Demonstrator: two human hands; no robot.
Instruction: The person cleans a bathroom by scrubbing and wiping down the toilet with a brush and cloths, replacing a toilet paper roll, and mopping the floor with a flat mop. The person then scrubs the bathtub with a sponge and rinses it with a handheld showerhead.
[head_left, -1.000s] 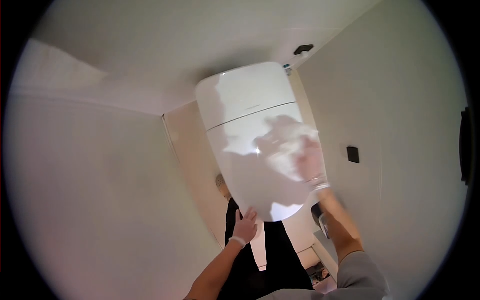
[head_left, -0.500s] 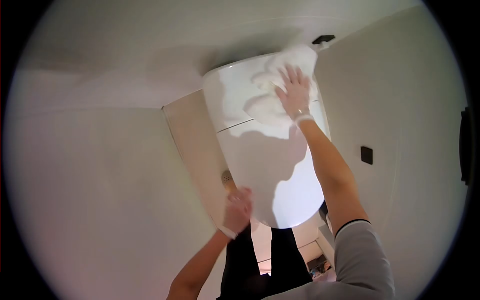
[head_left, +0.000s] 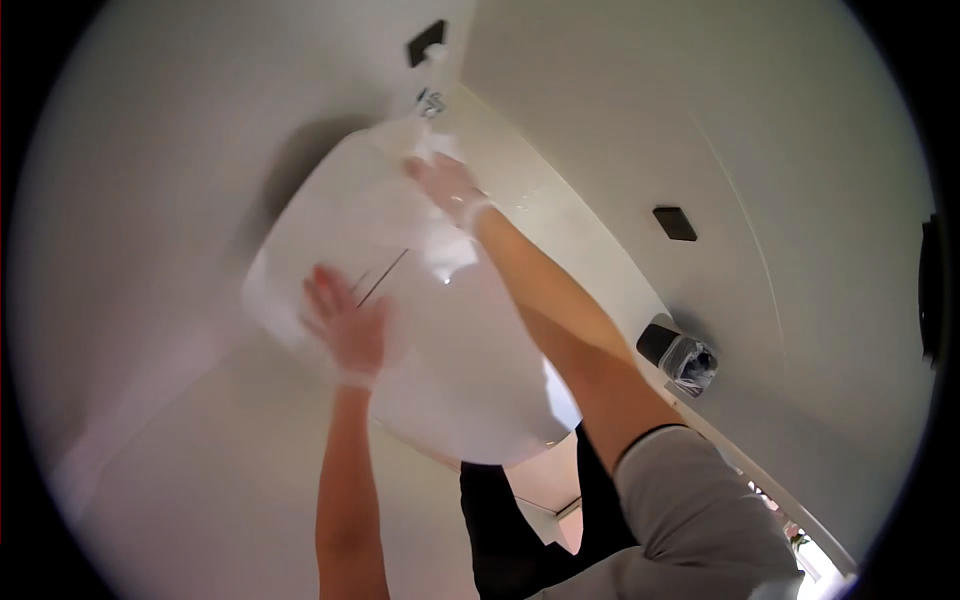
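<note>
A white toilet (head_left: 440, 400) with its lid down lies below me, a dark seam crossing its top. My right hand (head_left: 447, 188), in a thin see-through glove, is at the far right edge of the toilet's top. Its fingers bend over a white cloth (head_left: 398, 138), which is blurred and hard to separate from the white surface. My left hand (head_left: 350, 325), gloved as well, hovers over or touches the left side near the seam; contact cannot be made out. Its fingers are spread, with nothing in them.
Behind the toilet are a metal valve (head_left: 431, 103) and a dark wall plate (head_left: 427, 43). Another dark plate (head_left: 675, 223) is on the right wall. A black bin with a plastic liner (head_left: 690, 365) stands on the right. Walls close in on both sides.
My view has turned and shifted right, bringing the bin into sight. My left hand has risen from beside the toilet to above its top. My right hand has moved to the far right edge.
</note>
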